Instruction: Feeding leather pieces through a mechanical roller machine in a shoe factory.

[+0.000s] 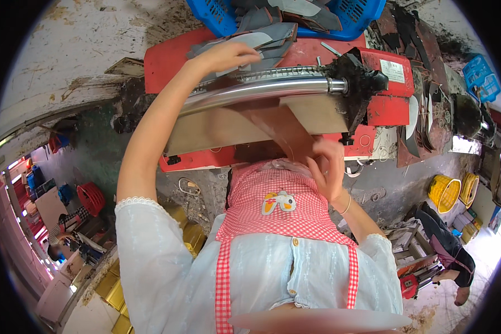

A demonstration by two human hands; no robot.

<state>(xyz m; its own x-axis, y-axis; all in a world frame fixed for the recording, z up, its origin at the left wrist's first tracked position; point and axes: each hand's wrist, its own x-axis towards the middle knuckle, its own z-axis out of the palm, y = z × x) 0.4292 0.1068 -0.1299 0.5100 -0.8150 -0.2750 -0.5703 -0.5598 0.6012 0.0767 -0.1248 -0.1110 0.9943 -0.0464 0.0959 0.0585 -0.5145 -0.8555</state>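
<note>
A red machine (392, 111) with a shiny metal roller (261, 89) stands in front of me. Beyond the roller, my left hand (228, 57) reaches over a pile of grey cut leather-like pieces (275, 36), its fingers stretched out and nothing visible in them. On the near side, a brown leather-like piece (284, 128) slants across the beige board (317, 114) below the roller. My right hand (329, 167), slightly blurred, has its fingers closed at the near right end of this piece. Another dark brown piece (256, 150) lies partly hidden at the board's near edge.
A blue basket (362, 19) holding more cut pieces stands behind the machine. Dark strips and curved pieces (423, 128) lie at the right. Yellow baskets (444, 193) stand on the floor at right, near another person (448, 250). A red basket (91, 199) is at far left.
</note>
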